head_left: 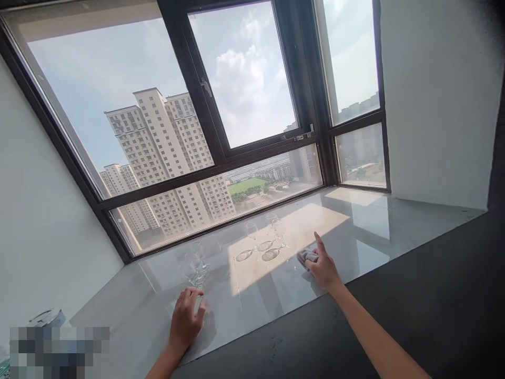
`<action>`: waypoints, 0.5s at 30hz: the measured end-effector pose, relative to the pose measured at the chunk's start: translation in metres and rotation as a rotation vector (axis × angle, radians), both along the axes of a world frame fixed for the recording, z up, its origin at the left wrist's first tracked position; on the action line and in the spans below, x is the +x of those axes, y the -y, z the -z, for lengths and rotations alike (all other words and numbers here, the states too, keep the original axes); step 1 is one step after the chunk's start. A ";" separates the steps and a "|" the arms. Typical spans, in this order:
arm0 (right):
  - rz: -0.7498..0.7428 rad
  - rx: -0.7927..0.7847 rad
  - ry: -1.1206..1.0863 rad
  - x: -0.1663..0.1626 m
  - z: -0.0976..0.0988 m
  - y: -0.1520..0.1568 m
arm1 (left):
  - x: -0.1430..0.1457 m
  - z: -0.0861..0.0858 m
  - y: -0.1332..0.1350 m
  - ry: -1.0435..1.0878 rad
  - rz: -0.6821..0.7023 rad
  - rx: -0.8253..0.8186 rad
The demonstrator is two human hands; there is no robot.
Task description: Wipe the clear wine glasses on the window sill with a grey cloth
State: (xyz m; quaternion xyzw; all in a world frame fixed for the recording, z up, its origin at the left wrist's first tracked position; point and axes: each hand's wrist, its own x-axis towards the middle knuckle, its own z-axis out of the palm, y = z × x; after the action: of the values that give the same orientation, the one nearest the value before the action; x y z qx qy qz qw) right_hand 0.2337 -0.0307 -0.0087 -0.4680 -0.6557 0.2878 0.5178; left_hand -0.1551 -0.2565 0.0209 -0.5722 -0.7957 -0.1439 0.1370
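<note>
Resting on a pale sill (374, 231) below a window (244, 68), the left hand (185, 318) lies loosely open, fingers bent, holding nothing, just beside a cluster of glasses (197, 266). The right hand (324, 266) presses a grey cloth (306, 257) to the sill, fingers closed around it, index finger pointing out. Two far glasses (251, 230) stand near the cloth in sunlight.

We are looking at a sill (374, 226) of polished stone across the middle of the frame, glossy and smooth, mirroring the panes. On it the clear wine glasses (252, 230) are glinting, thin and shiny. Right of centre our right hand (323, 267) is pressing a grey cloth (306, 257), soft and matt. The window frame (307, 79) is showing dark satin metal, and the white wall (434, 105) at the upper right is looking matt
</note>
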 end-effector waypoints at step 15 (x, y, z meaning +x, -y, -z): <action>0.028 0.015 -0.006 0.001 -0.002 0.000 | 0.125 -0.004 -0.211 0.120 0.173 -0.253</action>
State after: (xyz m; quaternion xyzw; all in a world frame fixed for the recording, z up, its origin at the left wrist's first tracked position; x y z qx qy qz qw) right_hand 0.2345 -0.0308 -0.0072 -0.4723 -0.6496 0.2774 0.5272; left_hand -0.0301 -0.0458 0.0254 -0.6417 -0.7620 -0.0875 0.0032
